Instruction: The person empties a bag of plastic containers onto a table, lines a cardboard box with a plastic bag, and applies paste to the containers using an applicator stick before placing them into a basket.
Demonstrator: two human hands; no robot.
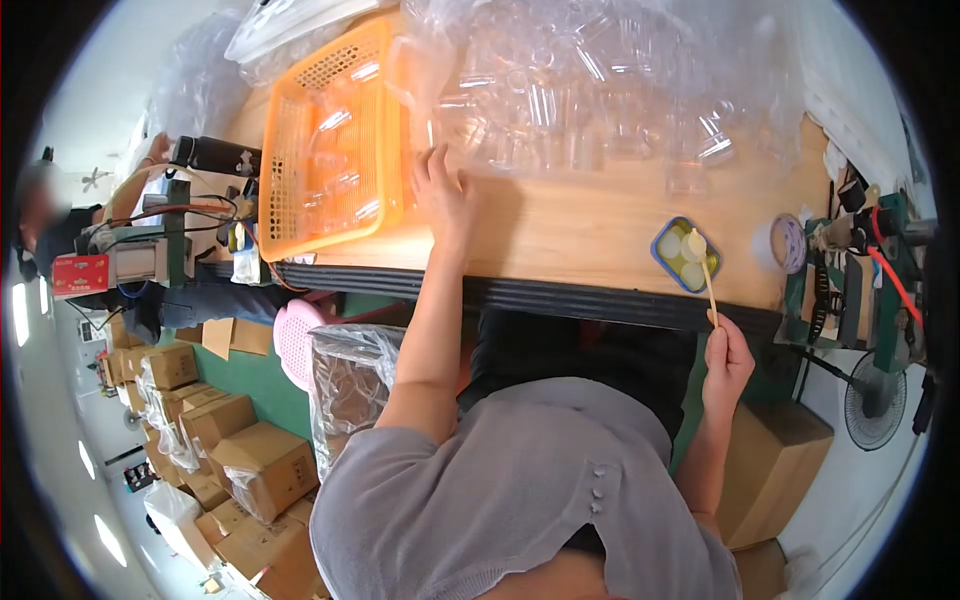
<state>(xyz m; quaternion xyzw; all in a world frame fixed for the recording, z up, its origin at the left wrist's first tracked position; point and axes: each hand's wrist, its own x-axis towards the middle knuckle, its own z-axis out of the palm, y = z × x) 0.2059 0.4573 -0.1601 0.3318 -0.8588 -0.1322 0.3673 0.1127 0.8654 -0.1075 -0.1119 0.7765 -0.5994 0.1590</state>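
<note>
My left hand rests at the tabletop with its fingers stretched out, just right of an orange plastic basket. Several clear plastic pieces lie inside that basket. Between the fingers of my right hand, at the table's front edge, is a thin wooden stick with a round pale head. This head is over a small blue-rimmed dish with pale yellow-green contents; whether it touches them I cannot tell. Ahead of my left hand, a clear plastic bag borders a heap of clear cylindrical containers.
A roll of tape stands right of the dish, beside a bench device. Another device and a black bottle are left of the basket. A person is at far left. Cardboard boxes fill the floor's left side.
</note>
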